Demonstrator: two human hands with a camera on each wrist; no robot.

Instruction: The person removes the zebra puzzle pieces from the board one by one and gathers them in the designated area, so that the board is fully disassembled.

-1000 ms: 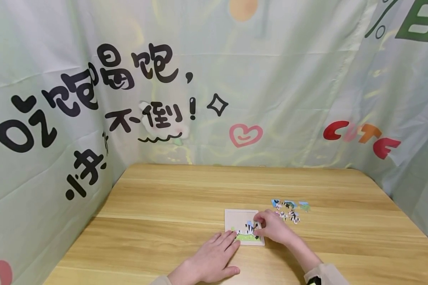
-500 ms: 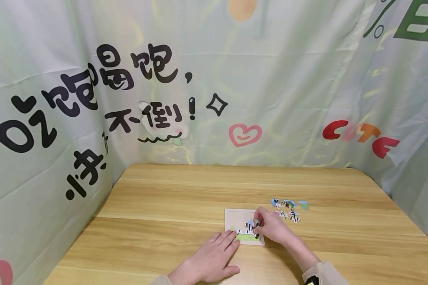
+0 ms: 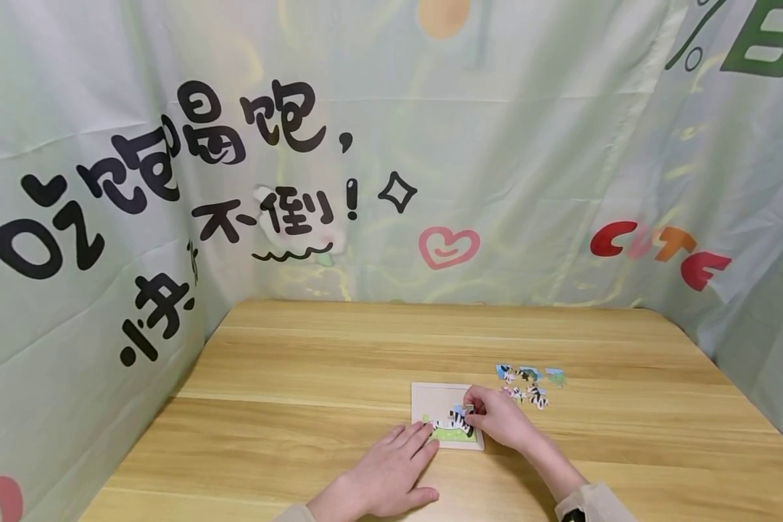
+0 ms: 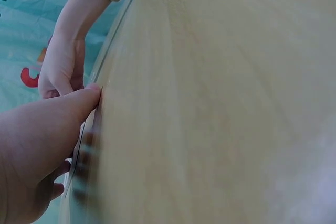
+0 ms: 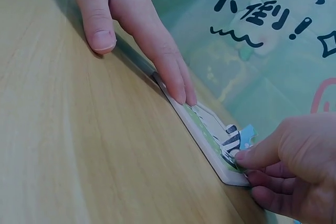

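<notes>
A shallow puzzle board (image 3: 431,397) with a pale rim lies on the table, its lower part filled with green grass and zebra pieces. My left hand (image 3: 398,467) lies flat with straight fingers resting on the board's lower left corner. At the board's right side, my right hand (image 3: 499,415) pinches a blue, black-and-white striped puzzle piece (image 5: 245,137) between thumb and fingers. In the right wrist view this piece sits slightly raised over the filled part, and the thumb hides some of it. In the left wrist view, my left hand (image 4: 42,145) covers most of the board.
Several loose puzzle pieces (image 3: 536,395) with zebra stripes, blue and green lie on the wooden table (image 3: 287,391) beyond my right hand. A printed cloth (image 3: 522,159) hangs behind the table and along its sides.
My right hand has made small shifts at the board's right side, up a little and then back down, with the striped piece. The left hand has stayed in place.
</notes>
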